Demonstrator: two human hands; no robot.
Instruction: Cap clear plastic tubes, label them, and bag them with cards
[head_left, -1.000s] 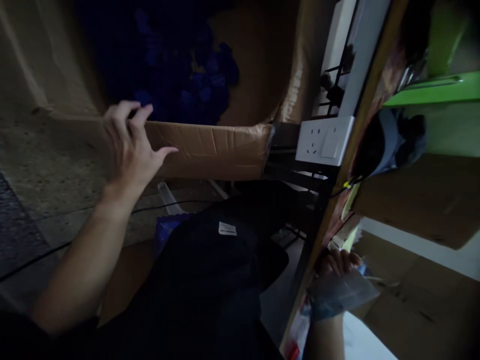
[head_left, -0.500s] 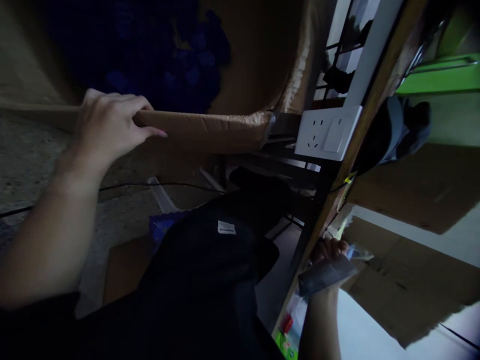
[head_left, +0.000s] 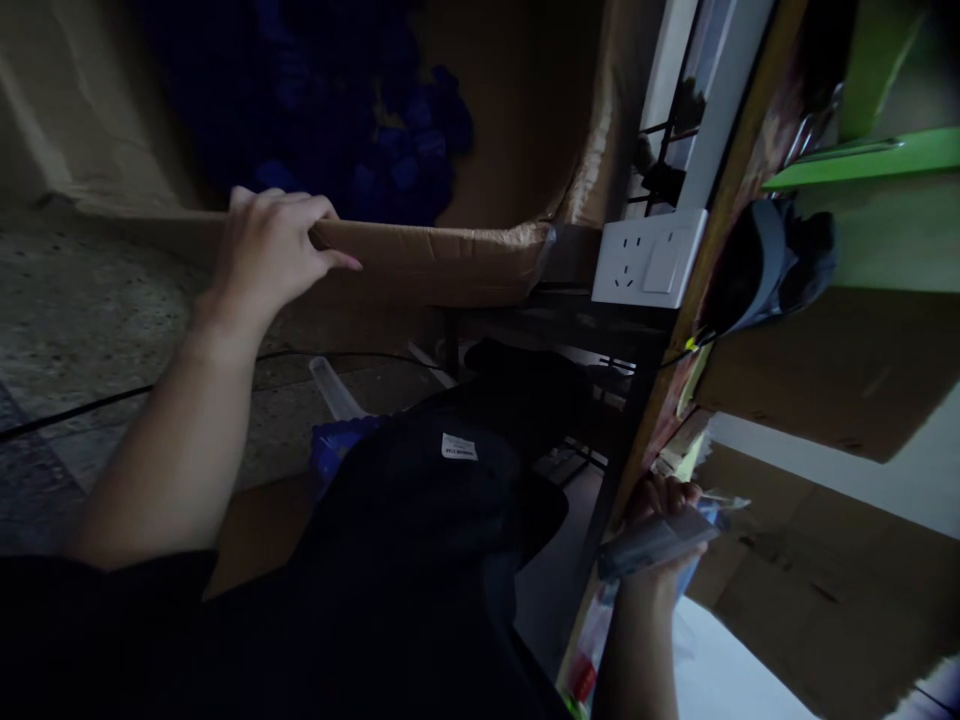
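Note:
My left hand (head_left: 274, 240) grips the near rim of a large cardboard box (head_left: 435, 262), its thumb outside and fingers over the edge. Inside the box lies a heap of dark blue pieces (head_left: 390, 150), too dim to name. Over at the lower right, my right hand (head_left: 664, 495) is closed around a flat, dark grey rectangular packet (head_left: 652, 545). Some clear and bluish plastic film (head_left: 720, 508) sticks out beside its fingers. The right hand is at the edge of a wooden tabletop (head_left: 645, 440).
A white wall-socket panel (head_left: 649, 258) is fixed by the table edge. On the tabletop are a dark cap-like item (head_left: 772, 265), cardboard sheets (head_left: 825, 560) and a green item (head_left: 870, 160). Below, a black cable (head_left: 127, 398) crosses the floor near a blue basket (head_left: 326, 450).
The view has shifted slightly, so the left arm appears farther right. Both hands keep their hold. More of the bluish film shows by the right hand.

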